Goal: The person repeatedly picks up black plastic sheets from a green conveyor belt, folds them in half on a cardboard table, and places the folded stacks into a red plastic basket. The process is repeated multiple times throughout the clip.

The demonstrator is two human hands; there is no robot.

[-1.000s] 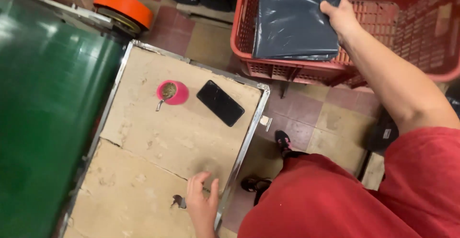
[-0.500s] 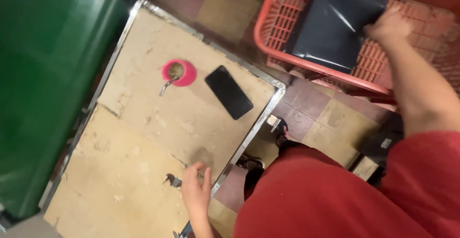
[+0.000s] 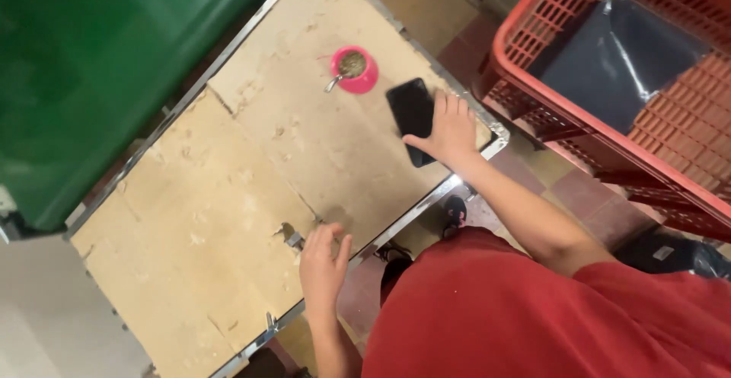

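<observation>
My right hand [image 3: 451, 128] lies over the right edge of a black phone [image 3: 410, 111], fingers on top and thumb at its lower side. The phone is flat on a worn cardboard-covered table [image 3: 228, 195] near the far corner. My left hand [image 3: 323, 262] rests flat on the table's near edge with its fingers apart and holds nothing. A small bunch of keys [image 3: 290, 236] lies just beside its fingertips. A pink cup [image 3: 355, 69] with a metal straw and green-brown filling stands left of the phone.
A red plastic crate [image 3: 548, 81] stands to the right of the table with a dark grey bag [image 3: 618, 57] inside. A big green surface [image 3: 91, 66] runs along the table's far left side. Tiled floor and my shoes [image 3: 454, 212] show below the metal table rim.
My right hand has left the grey bag in the crate and come down onto the phone. The left hand stays at the table edge. The view has swung to the left.
</observation>
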